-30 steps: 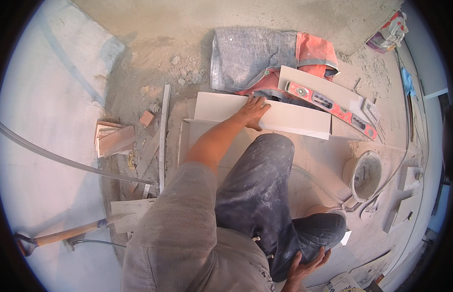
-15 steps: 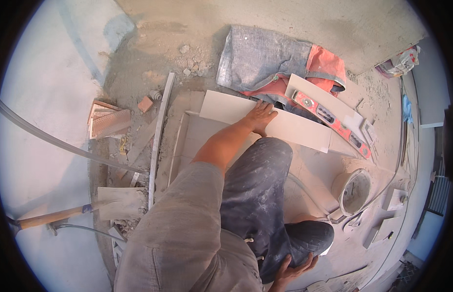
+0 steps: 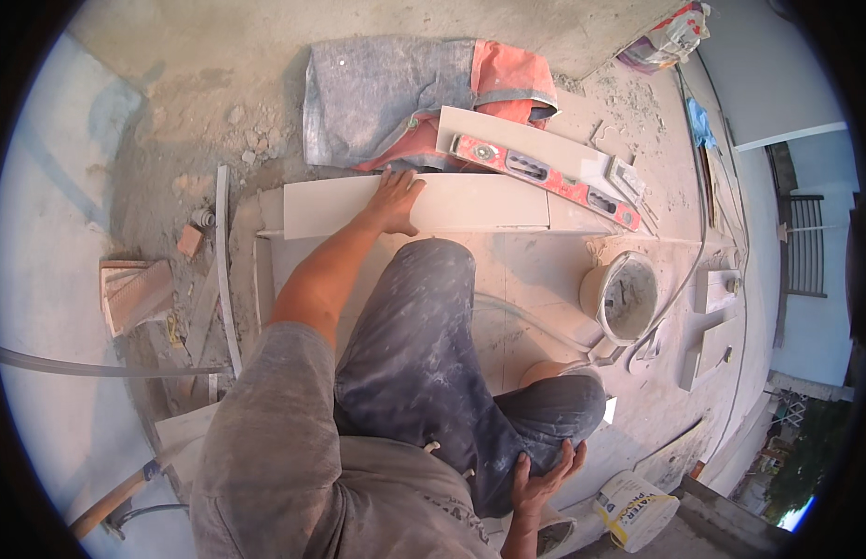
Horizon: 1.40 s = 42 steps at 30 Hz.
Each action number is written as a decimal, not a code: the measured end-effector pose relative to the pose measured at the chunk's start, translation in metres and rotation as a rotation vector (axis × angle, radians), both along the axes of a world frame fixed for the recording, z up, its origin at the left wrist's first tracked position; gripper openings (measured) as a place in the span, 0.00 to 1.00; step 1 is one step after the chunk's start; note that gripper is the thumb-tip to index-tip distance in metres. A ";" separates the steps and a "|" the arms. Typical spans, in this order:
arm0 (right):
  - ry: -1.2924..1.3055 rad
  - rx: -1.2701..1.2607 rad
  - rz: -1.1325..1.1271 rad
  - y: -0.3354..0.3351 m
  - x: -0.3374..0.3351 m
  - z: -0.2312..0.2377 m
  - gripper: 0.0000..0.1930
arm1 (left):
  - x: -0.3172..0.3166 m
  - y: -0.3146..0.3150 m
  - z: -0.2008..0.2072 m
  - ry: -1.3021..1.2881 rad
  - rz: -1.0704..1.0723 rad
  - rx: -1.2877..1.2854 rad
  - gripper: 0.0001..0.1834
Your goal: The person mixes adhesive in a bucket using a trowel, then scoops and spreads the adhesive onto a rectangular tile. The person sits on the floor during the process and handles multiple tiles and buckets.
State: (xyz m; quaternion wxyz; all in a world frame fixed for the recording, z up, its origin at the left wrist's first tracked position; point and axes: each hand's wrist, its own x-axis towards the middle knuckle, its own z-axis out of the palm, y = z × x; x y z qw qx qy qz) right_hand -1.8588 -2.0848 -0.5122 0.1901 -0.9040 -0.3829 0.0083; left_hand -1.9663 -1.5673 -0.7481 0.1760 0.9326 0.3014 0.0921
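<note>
My left hand (image 3: 394, 200) lies on a long beige tile (image 3: 480, 203), fingers spread, thumb near its close edge. The tile lies crosswise beyond my bent left knee, and its right end meets another pale tile surface. A red spirit level (image 3: 568, 188) lies slanted just beyond that right end, along another loose tile strip (image 3: 517, 140). My right hand (image 3: 545, 477) rests on my right lower leg near the knee, fingers apart and holding no tool.
A grey and red cloth (image 3: 396, 98) lies beyond the tile. On the right stand a mortar-stained bucket (image 3: 624, 298) and tile pieces (image 3: 717, 291); a white tub (image 3: 638, 508) is nearer. A straight metal bar (image 3: 224, 270), broken tiles (image 3: 135, 293) and a wooden handle (image 3: 112, 503) are left.
My view has turned, so the scene sits farther left and the white tub has come into sight. The left hand stays on the tile, the right on my leg.
</note>
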 end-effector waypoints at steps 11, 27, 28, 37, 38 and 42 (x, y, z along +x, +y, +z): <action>-0.120 -0.083 0.090 -0.007 0.007 -0.007 0.38 | 0.003 0.001 0.008 0.136 -0.034 -0.046 0.57; 0.045 -0.131 -0.195 -0.010 0.028 -0.016 0.47 | 0.006 -0.001 0.023 0.133 -0.021 0.021 0.52; 0.045 -0.134 -0.199 -0.011 0.026 -0.016 0.47 | 0.005 -0.001 0.022 0.137 -0.028 0.022 0.52; -0.262 -0.106 0.101 -0.026 0.030 -0.028 0.47 | 0.008 0.008 0.022 0.148 -0.048 0.020 0.55; -0.240 -0.110 0.085 -0.027 0.030 -0.029 0.47 | 0.009 0.007 0.023 0.157 -0.039 0.029 0.55; -0.199 -0.091 0.059 -0.024 0.031 -0.029 0.47 | 0.013 0.004 0.028 0.226 -0.021 0.021 0.53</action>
